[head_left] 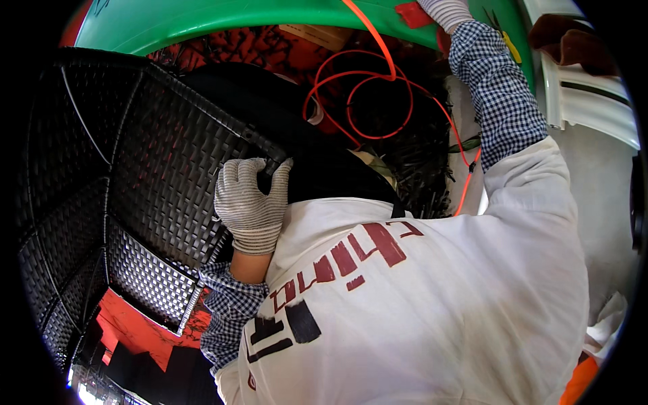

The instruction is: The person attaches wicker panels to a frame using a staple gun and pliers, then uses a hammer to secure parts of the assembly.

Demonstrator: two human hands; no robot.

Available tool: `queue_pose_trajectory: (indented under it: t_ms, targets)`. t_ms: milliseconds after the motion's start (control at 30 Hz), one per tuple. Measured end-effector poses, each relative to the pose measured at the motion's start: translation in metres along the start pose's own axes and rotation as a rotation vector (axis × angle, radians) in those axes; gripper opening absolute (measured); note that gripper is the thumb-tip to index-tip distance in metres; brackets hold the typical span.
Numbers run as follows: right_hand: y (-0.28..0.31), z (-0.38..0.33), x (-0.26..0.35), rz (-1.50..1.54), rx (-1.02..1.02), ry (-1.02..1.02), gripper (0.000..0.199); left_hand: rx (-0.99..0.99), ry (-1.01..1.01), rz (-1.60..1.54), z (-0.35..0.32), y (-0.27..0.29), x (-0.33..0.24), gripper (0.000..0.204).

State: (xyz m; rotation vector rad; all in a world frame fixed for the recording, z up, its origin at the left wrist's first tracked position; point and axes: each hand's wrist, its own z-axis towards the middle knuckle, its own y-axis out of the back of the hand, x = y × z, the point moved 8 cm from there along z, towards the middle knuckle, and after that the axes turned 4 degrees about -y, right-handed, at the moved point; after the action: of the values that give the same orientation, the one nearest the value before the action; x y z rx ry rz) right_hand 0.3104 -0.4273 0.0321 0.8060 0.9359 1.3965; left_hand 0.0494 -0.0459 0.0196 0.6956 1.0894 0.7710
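At frame centre the left hand (251, 206) grips the black woven panel (155, 169); the right hand (445, 10), top edge, is cropped, grip unclear; orange cord (368, 77) hangs loose, unwoven.

Green worktop (202, 23) is curving across the top of the view, only its rounded edge showing. Below that edge a dark red patterned surface (250, 47) is lying, mostly covered. A heap of black strips (418, 162) is resting there, with loops of orange cord (368, 101) lying over it. A black woven wicker frame (155, 175) is leaning across the left side.
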Motion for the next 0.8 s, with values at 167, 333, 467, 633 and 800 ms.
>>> queue_pose_trajectory:
  t_ms: [167, 333, 467, 633, 800]
  targets:
    - [0.051, -0.011, 0.04, 0.004, -0.112, 0.077, 0.026, -0.002, 0.016, -0.046, 0.003, 0.001, -0.002, 0.032]
    - [0.096, -0.045, 0.141, 0.329, -0.066, 0.304, 0.025, 0.016, 0.035, -0.029, -0.002, 0.003, 0.001, 0.031]
    - [0.1, -0.067, 0.175, 0.61, 0.14, 0.226, 0.03, -0.006, 0.021, -0.039, -0.003, 0.003, 0.0, 0.031]
    - [0.097, -0.118, 0.214, 0.909, 0.34, 0.411, 0.02, 0.004, 0.036, -0.038, -0.003, 0.002, 0.002, 0.031]
    - [0.098, -0.157, 0.228, 1.02, 0.597, 0.292, 0.018, 0.004, 0.016, -0.067, 0.001, 0.002, 0.001, 0.028]
